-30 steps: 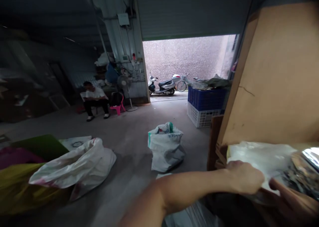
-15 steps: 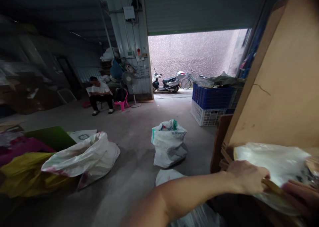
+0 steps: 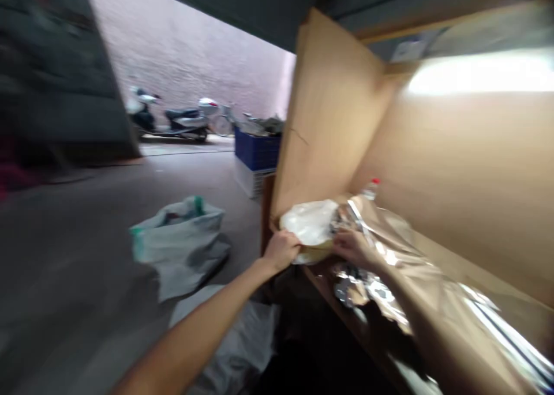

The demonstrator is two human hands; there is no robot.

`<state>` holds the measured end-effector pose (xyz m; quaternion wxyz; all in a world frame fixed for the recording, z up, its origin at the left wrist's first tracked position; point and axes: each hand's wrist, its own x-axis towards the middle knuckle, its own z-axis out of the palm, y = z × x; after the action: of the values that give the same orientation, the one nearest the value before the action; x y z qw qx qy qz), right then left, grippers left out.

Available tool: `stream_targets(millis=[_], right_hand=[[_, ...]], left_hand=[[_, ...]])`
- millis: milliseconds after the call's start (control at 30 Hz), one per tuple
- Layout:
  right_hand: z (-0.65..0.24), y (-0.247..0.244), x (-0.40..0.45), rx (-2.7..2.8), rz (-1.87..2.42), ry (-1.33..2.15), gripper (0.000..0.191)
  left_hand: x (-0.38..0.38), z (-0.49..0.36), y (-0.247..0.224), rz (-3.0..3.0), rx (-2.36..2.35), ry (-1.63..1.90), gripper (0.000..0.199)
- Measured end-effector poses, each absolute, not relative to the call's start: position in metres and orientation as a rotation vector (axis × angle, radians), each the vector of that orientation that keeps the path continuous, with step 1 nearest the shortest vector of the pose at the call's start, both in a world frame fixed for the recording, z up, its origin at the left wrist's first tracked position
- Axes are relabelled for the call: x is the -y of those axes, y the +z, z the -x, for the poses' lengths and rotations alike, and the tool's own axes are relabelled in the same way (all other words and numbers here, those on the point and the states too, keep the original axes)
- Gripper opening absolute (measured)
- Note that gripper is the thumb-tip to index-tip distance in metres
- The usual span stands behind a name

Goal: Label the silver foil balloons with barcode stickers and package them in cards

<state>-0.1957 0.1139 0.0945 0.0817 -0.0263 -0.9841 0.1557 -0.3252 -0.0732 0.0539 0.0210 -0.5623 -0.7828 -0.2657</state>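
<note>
Crumpled foil wrapping [image 3: 383, 253] is being pinched in the right hand's grip [image 3: 352, 249] above a wooden ledge [image 3: 333, 291], beside a cardboard panel [image 3: 329, 118]. White plastic film [image 3: 308, 224] is being clenched in the left hand's grip [image 3: 281, 252].

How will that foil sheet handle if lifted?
Likely floppy and light: the crinkled foil sheet by the right hand drapes in loose creases. It probably creases or tears easily, given the crumpled patch by the wooden ledge. It may be slippery, judging by its sheen, though blur hides the surface.
</note>
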Motion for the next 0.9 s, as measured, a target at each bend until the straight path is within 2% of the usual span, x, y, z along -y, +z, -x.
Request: stream_targets(millis=[100, 167, 500, 700, 900], right_hand=[[0.175, 0.099, -0.127, 2.927, -0.053, 0.348, 0.018], [0.180, 0.100, -0.126, 2.929, -0.091, 0.283, 0.024], [0.144, 0.073, -0.125, 2.834, -0.049, -0.060, 0.025], [0.125, 0.055, -0.122, 2.871, -0.211, -0.071, 0.028], [0.101, 0.067, -0.103, 2.866, -0.490, -0.066, 0.030]], left_hand=[[0.060, 0.337, 0.034, 1.757, 2.331, -0.969, 0.027], [0.060, 0.339, 0.027, 1.758, 2.299, -1.004, 0.025], [0.066, 0.351, 0.019, 1.696, 2.326, -0.908, 0.018], [0.070, 0.343, 0.013, 1.736, 2.305, -0.880, 0.018], [0.068, 0.349, 0.016, 1.718, 2.316, -1.000, 0.020]])
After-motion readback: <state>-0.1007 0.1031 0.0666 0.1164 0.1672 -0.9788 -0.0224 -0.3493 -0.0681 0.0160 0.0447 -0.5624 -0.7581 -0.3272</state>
